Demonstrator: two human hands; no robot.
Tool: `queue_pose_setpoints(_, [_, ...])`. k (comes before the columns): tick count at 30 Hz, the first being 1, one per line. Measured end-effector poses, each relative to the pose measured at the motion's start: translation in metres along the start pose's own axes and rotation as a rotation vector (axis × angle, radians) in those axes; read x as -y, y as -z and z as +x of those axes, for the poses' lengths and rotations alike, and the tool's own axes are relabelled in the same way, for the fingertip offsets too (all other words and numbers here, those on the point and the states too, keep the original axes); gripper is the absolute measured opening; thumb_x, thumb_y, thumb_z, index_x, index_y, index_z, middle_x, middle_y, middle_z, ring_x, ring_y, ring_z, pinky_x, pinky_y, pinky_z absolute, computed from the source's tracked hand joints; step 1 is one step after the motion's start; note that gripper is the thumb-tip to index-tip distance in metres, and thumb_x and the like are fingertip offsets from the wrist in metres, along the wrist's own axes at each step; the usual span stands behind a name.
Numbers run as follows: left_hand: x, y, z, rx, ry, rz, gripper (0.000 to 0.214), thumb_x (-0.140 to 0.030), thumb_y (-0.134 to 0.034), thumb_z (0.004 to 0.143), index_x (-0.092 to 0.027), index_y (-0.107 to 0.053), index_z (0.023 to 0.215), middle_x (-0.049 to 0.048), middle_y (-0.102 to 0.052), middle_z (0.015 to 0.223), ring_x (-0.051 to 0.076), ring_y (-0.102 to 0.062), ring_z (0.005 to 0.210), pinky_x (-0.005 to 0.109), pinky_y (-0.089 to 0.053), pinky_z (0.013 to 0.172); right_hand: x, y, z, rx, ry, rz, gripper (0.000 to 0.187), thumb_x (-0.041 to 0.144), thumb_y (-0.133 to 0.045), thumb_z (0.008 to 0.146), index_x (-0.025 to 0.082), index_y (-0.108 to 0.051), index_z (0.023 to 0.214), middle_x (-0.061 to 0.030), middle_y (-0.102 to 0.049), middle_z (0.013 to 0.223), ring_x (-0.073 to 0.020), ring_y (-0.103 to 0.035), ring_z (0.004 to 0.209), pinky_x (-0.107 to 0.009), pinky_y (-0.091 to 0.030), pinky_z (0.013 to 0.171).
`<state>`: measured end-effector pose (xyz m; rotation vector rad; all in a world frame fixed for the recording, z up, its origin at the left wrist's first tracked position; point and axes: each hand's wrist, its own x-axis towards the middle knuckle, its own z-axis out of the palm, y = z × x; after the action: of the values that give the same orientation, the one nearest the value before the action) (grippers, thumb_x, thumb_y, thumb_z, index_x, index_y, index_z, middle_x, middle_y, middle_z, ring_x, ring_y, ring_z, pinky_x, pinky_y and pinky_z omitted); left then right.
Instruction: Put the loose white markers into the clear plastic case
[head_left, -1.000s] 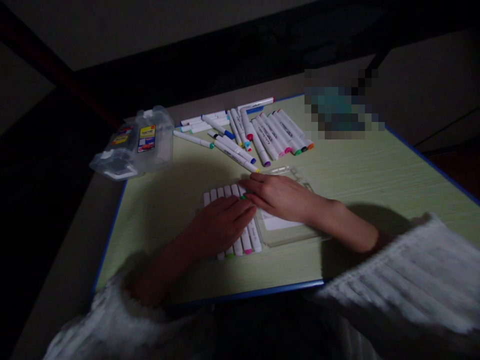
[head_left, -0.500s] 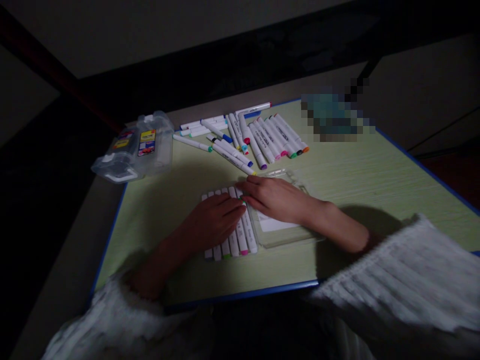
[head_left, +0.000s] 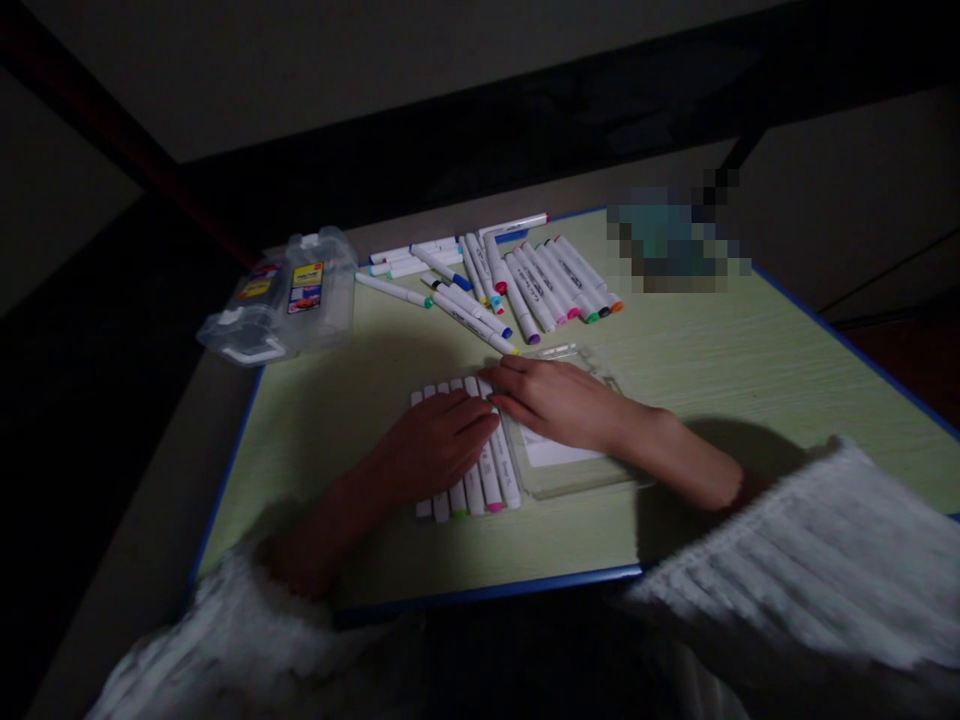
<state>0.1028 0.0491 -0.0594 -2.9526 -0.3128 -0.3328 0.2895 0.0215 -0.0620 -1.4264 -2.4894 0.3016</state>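
A row of white markers [head_left: 474,492] lies side by side in one half of a clear plastic case, near the front of the table. My left hand [head_left: 439,445] rests over this row, fingers curled and pressed together around the upper part of a marker [head_left: 507,466] at its right side. From the right, my right hand [head_left: 559,400] reaches across the other half of the clear case [head_left: 577,478], its thumb and fingertips closed at the upper end of the same marker. The fingertips partly hide that end.
Several loose markers [head_left: 480,318] lie scattered beyond my hands, with a neater group [head_left: 566,280] at their right. Two clear cases with labels [head_left: 330,290] sit at the table's back left corner. A blurred-out object [head_left: 667,240] is at the back right. The table [head_left: 750,380] has blue edges.
The whole view has shifted slightly, so everything sits a little further right and lower. Both hands keep nearly the same place over the markers; the green bit at the fingertips shows less.
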Motion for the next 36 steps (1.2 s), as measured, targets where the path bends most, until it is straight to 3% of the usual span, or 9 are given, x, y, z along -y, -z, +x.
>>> queue_pose_setpoints(36, [-0.0003, 0.0003, -0.0033, 0.034, 0.038, -0.005, 0.017, -0.014, -0.038, 0.085, -0.014, -0.055, 0.086, 0.0067, -0.058, 0.086, 0.017, -0.052, 0.082, 0.031, -0.045, 0.075, -0.0052, 0.0026, 0.0027, -0.081, 0.088, 0.046, 0.032, 0.023, -0.037, 0.089, 0.015, -0.048, 0.117, -0.0088, -0.057, 0.101, -0.017, -0.055, 0.085, -0.028, -0.04, 0.07])
